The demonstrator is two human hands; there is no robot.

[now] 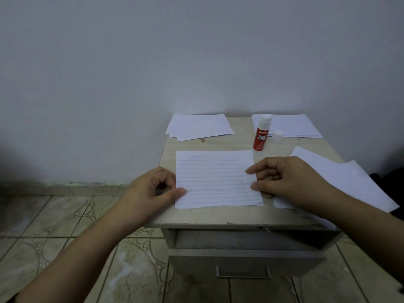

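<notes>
A thin white ruled sheet [216, 178], rectangular and faintly creased, lies flat at the front centre of the small, pale, matt table [218, 216], with its long axis running left to right and its lines parallel to the table's near edge. The left hand [150, 189] reaches in on a bare forearm and pinches the sheet's left edge, thumb on top and the other fingers curled close; the right hand [290, 178] pinches the right edge between thumb and forefinger, the remaining fingers folded in. A red-labelled glue stick [260, 136] stands upright behind the sheet, a white cap [277, 135] just beside it.
</notes>
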